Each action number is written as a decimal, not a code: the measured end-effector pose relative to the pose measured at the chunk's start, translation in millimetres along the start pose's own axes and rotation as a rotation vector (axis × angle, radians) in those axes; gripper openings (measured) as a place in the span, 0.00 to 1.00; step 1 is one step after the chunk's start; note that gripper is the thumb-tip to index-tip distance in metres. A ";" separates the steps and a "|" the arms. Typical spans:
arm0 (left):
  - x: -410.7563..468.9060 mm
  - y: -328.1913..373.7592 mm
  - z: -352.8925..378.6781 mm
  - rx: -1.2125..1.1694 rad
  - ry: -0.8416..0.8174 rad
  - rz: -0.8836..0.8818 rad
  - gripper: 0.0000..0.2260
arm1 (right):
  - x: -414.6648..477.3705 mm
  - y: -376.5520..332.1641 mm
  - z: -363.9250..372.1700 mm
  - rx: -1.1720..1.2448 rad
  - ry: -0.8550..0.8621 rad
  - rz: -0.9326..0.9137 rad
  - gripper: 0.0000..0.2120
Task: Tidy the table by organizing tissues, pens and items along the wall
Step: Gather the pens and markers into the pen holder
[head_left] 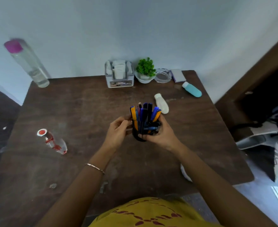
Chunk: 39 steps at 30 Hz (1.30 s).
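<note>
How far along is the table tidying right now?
Done: tissue holder, plant, glass ashtray line the wall. In hand: both hands, left and right, grip the pen cup. Left: white bottle, teal bottle, red-capped bottle lie loose.

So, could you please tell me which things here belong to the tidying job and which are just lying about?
Job: pen holder with pens, held by left hand and right hand; tissue holder; white bottle; teal bottle.
Lying about: bag beside the table.
</note>
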<state>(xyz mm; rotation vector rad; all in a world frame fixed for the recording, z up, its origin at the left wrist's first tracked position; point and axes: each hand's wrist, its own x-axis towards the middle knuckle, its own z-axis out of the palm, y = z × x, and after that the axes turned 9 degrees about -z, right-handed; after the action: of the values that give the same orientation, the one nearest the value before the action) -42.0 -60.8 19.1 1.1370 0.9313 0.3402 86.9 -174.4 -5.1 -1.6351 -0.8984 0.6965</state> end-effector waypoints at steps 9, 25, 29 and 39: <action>57.0 21.1 87.4 0.136 -0.245 0.068 0.09 | 22.8 13.0 -100.9 -0.012 0.266 -0.030 0.36; 199.3 24.8 188.0 1.033 0.118 0.184 0.28 | 196.0 69.8 -287.5 -0.178 0.365 -0.067 0.30; 228.4 16.0 197.5 1.280 0.099 0.152 0.34 | 240.5 83.6 -305.1 -0.193 0.369 -0.046 0.30; 264.0 18.9 203.5 1.497 -0.031 -0.003 0.51 | 293.8 125.3 -311.8 -0.194 0.295 0.024 0.32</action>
<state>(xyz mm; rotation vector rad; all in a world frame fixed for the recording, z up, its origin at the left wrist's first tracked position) 276.9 -4.8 -62.5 2.4630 1.1399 -0.5138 525.8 -107.0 -51.1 -1.8652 -0.7504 0.3779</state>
